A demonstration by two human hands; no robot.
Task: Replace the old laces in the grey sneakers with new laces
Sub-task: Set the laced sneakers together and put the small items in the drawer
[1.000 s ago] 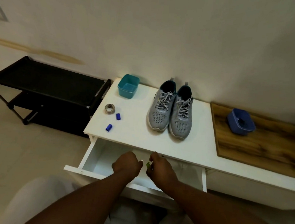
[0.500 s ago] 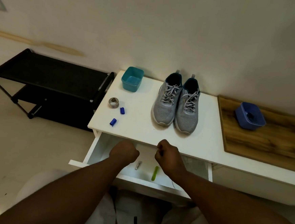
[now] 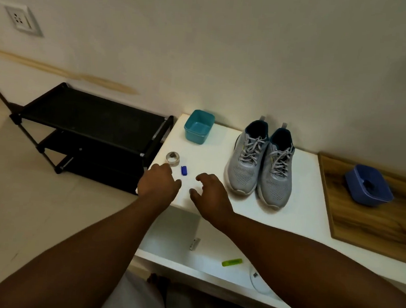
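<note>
Two grey sneakers (image 3: 260, 168) with grey laces stand side by side, toes toward me, on the white table (image 3: 216, 152) by the wall. My left hand (image 3: 159, 183) hovers at the table's front left corner, its fingers pointing down and hidden behind the knuckles. It is just in front of a tape roll (image 3: 173, 158) and a small blue piece (image 3: 184, 170). My right hand (image 3: 210, 191) hangs beside it, left of the sneakers, fingers loosely curled and holding nothing.
Below the table's front edge the drawer (image 3: 169, 258) stands pulled out, with a green item (image 3: 231, 262) and a small metal piece (image 3: 195, 244) inside. A teal tub (image 3: 198, 126) sits at back left, a blue tub (image 3: 368, 185) on a wooden board (image 3: 374, 223) to the right. A black rack (image 3: 90, 123) stands left.
Both hands rose out of the drawer and moved forward to the table's left front corner. One of the two blue pieces is now hidden under my left hand.
</note>
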